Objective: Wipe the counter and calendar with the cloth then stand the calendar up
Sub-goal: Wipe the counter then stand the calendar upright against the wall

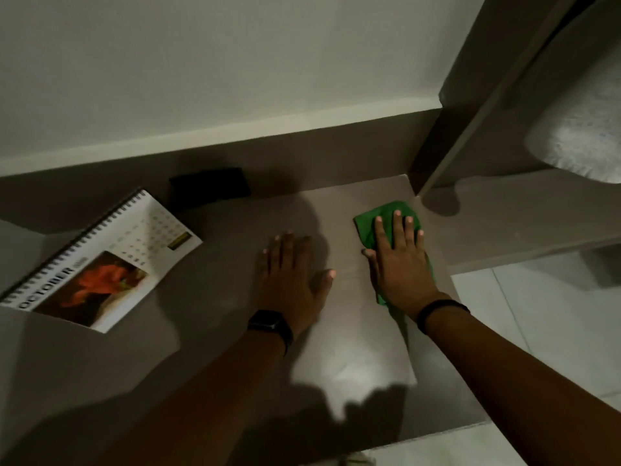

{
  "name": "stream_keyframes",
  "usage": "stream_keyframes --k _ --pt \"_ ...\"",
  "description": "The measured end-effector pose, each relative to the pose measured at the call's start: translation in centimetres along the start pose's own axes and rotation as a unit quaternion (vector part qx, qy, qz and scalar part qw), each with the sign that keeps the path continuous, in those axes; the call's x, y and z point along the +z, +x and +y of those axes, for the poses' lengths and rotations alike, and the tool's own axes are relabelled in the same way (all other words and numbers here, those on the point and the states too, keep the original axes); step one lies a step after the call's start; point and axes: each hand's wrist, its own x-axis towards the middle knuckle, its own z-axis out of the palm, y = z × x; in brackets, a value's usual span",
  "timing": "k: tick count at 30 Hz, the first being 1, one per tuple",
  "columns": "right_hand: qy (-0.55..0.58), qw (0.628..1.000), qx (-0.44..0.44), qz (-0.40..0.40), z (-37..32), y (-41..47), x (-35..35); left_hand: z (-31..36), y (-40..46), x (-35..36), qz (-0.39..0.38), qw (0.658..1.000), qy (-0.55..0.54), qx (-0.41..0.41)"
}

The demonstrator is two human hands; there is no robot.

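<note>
A grey counter (218, 264) fills the middle of the view. My right hand (400, 264) lies flat, fingers spread, pressing a green cloth (366, 227) onto the counter near its far right corner. My left hand (292, 267) rests palm down on the bare counter just left of the cloth, holding nothing. A spiral-bound calendar (107, 260) lies flat at the left, showing OCTOBER and a red flower picture, well apart from both hands.
A small black object (210, 190) sits against the back wall behind the calendar. A grey partition (447, 139) rises at the counter's right end, with a white textured bundle (581, 129) beyond it. White floor tiles (537, 324) lie past the right edge.
</note>
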Motion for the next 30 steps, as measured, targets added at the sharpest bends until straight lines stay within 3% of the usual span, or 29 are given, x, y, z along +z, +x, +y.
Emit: stream_keyframes --k 5,10,13,15,17,19,21,24,27,30 --pt "-0.044 0.998 -0.001 0.05 0.4 0.5 2.4 -0.1 0.0 2.5 0.03 0.999 0.034 -0.009" --pt "-0.046 0.998 -0.006 0.035 0.3 0.5 2.0 -0.1 0.1 2.4 0.042 0.998 0.04 -0.004" --pt "-0.056 0.998 0.005 0.035 -0.6 0.1 1.2 -0.5 -0.4 1.2 0.03 0.999 -0.005 -0.017" --pt "-0.055 0.997 0.0 0.056 -2.6 -0.1 0.4 -1.4 -2.0 0.1 0.069 0.992 -0.072 -0.071" --pt "-0.008 0.996 -0.053 0.073 -6.4 -0.2 -0.3 -2.9 -4.7 -1.1 0.155 0.958 -0.18 -0.161" --pt "0.118 0.985 -0.121 0.047 -11.6 0.0 -0.3 -5.0 -7.6 -2.1 0.259 0.893 -0.272 -0.247" --pt "0.269 0.952 -0.147 -0.017 -17.3 0.3 -0.1 -7.9 -9.8 -3.5 0.347 0.82 -0.322 -0.322" --pt "0.39 0.904 -0.153 -0.083 -24.6 0.8 0.4 -13.0 -11.5 -5.5 0.397 0.719 -0.402 -0.405" --pt "0.463 0.86 -0.153 -0.15 -29.2 1.4 1.3 -16.9 -12.2 -6.9 0.41 0.673 -0.461 -0.408" --pt "0.47 0.855 -0.157 -0.151 -31.5 1.5 2.1 -18.9 -12.2 -7.6 0.409 0.662 -0.509 -0.367"
